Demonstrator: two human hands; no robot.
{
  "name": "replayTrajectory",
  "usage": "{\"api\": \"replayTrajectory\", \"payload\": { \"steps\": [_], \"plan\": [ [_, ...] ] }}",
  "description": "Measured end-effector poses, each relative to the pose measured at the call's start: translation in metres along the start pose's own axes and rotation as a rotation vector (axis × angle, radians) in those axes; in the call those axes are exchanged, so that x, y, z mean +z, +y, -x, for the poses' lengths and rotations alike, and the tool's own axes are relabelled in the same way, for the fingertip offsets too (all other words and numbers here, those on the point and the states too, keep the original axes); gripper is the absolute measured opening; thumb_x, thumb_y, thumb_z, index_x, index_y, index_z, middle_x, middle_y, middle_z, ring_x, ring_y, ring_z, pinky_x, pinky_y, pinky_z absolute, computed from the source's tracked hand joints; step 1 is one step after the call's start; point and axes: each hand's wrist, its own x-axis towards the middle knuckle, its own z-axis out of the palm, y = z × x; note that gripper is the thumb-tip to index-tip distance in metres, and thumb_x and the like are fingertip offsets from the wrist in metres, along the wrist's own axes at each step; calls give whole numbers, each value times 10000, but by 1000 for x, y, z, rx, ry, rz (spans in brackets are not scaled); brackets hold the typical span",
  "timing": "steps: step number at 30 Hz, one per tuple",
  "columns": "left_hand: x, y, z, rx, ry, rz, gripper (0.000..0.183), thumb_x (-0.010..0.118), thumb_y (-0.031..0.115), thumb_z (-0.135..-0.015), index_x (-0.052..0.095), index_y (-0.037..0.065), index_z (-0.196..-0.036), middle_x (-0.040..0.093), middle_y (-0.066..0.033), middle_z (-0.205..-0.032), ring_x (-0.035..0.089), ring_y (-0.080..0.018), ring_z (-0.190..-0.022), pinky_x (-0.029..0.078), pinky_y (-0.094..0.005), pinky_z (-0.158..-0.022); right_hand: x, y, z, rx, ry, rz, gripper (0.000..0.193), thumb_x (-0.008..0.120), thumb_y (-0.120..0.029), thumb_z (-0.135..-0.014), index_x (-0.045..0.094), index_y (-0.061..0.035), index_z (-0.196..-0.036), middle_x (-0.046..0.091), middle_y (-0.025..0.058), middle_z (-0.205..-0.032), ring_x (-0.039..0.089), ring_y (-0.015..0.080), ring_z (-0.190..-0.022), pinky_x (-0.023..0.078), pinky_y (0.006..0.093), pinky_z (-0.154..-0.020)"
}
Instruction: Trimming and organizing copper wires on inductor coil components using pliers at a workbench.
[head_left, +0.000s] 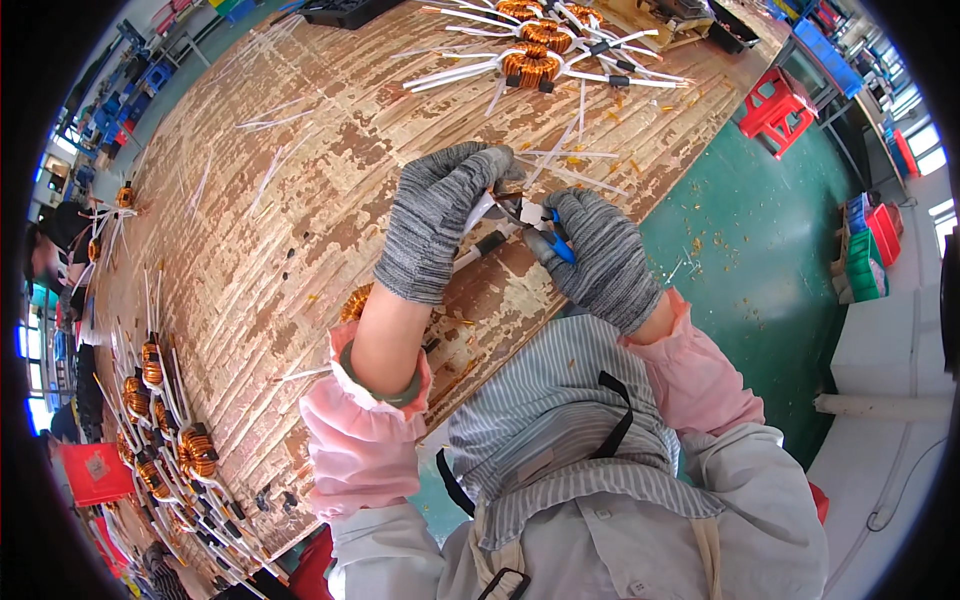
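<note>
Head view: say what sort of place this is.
Probably a workshop or factory for electrical parts: copper-wound coils lie on a scuffed workbench, and the gloved right hand holds a blue-handled tool.

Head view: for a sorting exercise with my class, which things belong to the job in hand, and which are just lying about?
Job in hand:
Blue-handled tool, in the right hand
White-sleeved lead, in the left hand
Copper coils beyond the hands, probably related

Lying about:
Loose white strips on the table
Red stool
Green bin
</note>
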Motion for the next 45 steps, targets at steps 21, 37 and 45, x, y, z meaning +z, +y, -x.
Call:
{"api": "replayTrajectory", "payload": {
  "steps": [21, 37, 45],
  "plan": [
    [-2, -3, 1, 17, 110, -52, 203, 573, 183, -854, 665, 10, -903, 619, -18, -779, 545, -88, -698, 429, -217, -650, -2, -8, -8, -54, 54, 248, 272, 626, -260, -804, 534, -21, -895, 547, 136, -673, 549, 303, -593, 446, 377, -556],
    [0, 0, 6, 16, 117, -76, 215, 599, 206, -845, 670, 12, -905, 611, -4, -744, 520, -69, -656, 407, -197, -595, -5, -15, -1, 113, -156, -125, 286, 591, -271, -830, 550, 3, -903, 559, 138, -714, 560, 309, -664, 460, 393, -631],
    [-2, 6, 8, -1, 88, -109, 238, 599, 229, -842, 661, 9, -910, 590, -3, -723, 520, -79, -658, 411, -202, -602, -19, -2, -14, -169, 89, 405, 308, 651, -200, -701, 568, -41, -951, 541, 126, -844, 539, 304, -796, 441, 419, -660]
  ]
}}
